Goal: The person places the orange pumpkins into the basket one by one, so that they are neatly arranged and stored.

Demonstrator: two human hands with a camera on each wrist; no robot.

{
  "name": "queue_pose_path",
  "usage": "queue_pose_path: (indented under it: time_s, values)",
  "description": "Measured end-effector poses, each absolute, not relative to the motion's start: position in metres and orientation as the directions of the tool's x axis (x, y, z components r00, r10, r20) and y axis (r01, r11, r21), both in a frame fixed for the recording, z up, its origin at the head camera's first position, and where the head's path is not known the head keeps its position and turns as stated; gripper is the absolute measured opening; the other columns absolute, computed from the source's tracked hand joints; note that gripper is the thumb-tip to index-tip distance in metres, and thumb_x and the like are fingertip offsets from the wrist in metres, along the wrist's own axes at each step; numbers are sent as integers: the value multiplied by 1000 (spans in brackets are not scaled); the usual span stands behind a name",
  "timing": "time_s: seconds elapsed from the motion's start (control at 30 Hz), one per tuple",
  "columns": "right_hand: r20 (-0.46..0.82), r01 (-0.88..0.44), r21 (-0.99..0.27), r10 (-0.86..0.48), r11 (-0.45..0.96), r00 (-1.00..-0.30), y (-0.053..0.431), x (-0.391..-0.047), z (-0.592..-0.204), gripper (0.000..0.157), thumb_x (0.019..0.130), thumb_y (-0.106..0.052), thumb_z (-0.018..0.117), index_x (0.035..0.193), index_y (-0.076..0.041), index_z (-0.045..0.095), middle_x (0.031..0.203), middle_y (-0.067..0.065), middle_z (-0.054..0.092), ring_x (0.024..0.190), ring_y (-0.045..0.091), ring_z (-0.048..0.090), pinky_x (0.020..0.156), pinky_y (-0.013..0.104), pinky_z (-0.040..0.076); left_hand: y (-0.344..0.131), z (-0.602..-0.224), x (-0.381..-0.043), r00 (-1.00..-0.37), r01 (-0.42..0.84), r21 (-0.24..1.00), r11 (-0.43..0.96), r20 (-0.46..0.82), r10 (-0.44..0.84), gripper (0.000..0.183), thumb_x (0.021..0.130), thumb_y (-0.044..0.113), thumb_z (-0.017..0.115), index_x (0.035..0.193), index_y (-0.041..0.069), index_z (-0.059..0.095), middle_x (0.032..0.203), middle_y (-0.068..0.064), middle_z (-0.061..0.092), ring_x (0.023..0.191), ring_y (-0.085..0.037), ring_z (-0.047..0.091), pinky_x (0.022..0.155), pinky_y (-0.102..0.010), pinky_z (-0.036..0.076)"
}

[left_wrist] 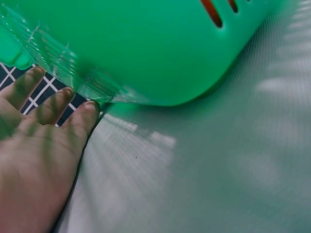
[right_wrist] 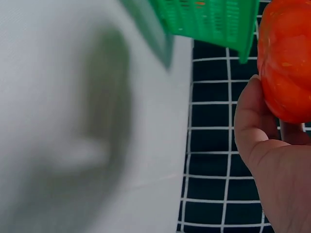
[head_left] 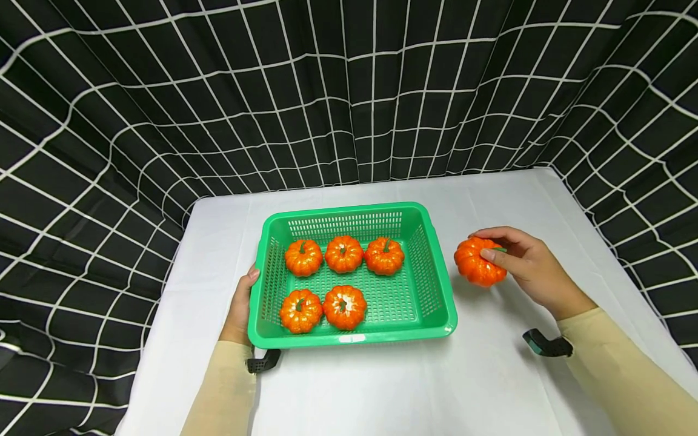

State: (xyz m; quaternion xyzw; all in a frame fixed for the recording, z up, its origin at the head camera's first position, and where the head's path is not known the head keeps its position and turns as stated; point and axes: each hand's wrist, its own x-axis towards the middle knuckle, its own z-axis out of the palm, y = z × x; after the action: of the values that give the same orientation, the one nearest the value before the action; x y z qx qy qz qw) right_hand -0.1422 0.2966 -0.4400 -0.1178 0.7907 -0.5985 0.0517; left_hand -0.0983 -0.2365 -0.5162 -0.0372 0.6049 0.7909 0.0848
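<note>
My right hand (head_left: pixel 523 266) holds a small orange pumpkin (head_left: pixel 478 261) with a green stem, to the right of the green basket (head_left: pixel 354 342). Its thumb lies across the near side. In the right wrist view the same pumpkin (right_wrist: pixel 286 63) sits in the fingers, above the table. Several like pumpkins stand in the basket, three in the back row, such as the middle one (head_left: pixel 344 254), and two at the front left. My left hand (head_left: pixel 240 306) touches the basket's left outer wall; its fingers look fairly straight in the left wrist view (left_wrist: pixel 48 126).
A white cloth (head_left: pixel 349 393) covers the table under the basket. Black curtains with a white grid (head_left: pixel 354 91) hang behind and at both sides. A black wrist camera (head_left: pixel 264 361) is on the left wrist, another (head_left: pixel 548 344) on the right.
</note>
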Motion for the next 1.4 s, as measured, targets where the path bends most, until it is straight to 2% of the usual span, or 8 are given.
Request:
queue_pose_path:
  time_s: [0.2, 0.47, 0.8, 1.0, 1.4]
  values:
    - [89, -133, -981, -274, 144, -958, 285, -146, -433, 32, 108, -4, 68, 139, 4, 67, 135, 17, 67, 113, 29, 66, 83, 30, 61, -237, -517, -99, -982, -179, 944, -278, -155, 104, 72, 108, 43, 29, 177, 29, 14, 174, -5, 28, 149, -31, 34, 116, -40, 36]
    - [106, -149, -982, -317, 116, -943, 270, -147, -426, 32, 107, -3, 68, 139, 3, 67, 139, 19, 65, 120, 32, 63, 86, 31, 61, -237, -516, -99, -981, -186, 948, -257, -167, 97, 73, 107, 45, 30, 177, 31, 13, 176, -4, 24, 153, -31, 31, 120, -49, 29]
    - [105, -174, -976, -414, 134, -904, 240, -147, -418, 32, 107, -4, 66, 139, -3, 70, 140, 14, 64, 121, 32, 63, 87, 36, 62, -238, -518, -100, -980, -195, 940, -279, -174, 99, 73, 107, 45, 31, 177, 32, 15, 175, -4, 26, 151, -31, 33, 117, -43, 35]
    - [126, -188, -979, -489, 79, -863, 225, -147, -419, 33, 106, -1, 66, 139, -2, 69, 140, 18, 64, 123, 34, 63, 89, 39, 61, -238, -518, -100, -980, -197, 941, -275, -177, 96, 73, 107, 45, 31, 177, 32, 14, 175, -4, 26, 151, -31, 33, 117, -45, 34]
    - [128, -194, -980, -577, 53, -806, 194, -148, -421, 33, 102, -1, 72, 135, -4, 72, 138, 16, 64, 131, 35, 58, 99, 40, 57, -238, -518, -100, -979, -199, 944, -264, -182, 86, 73, 107, 47, 32, 177, 33, 15, 175, -4, 26, 150, -32, 34, 117, -47, 33]
